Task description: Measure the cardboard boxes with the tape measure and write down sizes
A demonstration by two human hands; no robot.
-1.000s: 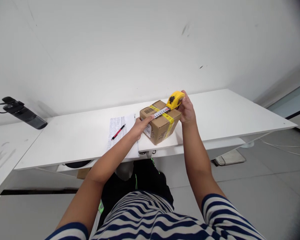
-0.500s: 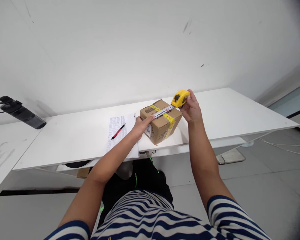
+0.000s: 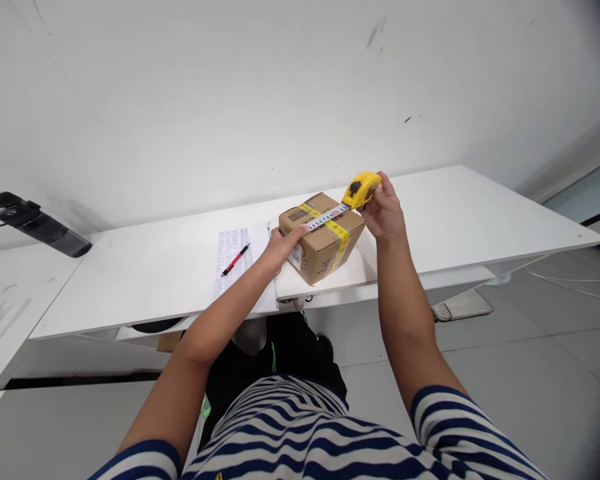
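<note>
A small brown cardboard box (image 3: 316,248) with yellow tape stands on the white table (image 3: 155,273) near its front edge. My right hand (image 3: 384,212) is closed round a yellow tape measure (image 3: 361,188) just past the box's right top edge. Its white blade (image 3: 326,219) lies stretched across the box top. My left hand (image 3: 281,245) pins the blade's end at the box's left top edge with pinched fingers.
A written sheet of paper (image 3: 233,257) with a red and black pen (image 3: 236,260) lies left of the box. A dark bottle-like object (image 3: 40,225) lies at the far left on a second white surface. Grey floor and a cable are at right.
My right hand has drawn the tape measure body further right, off the box top, so more blade shows. My left hand has stayed at the left edge.
</note>
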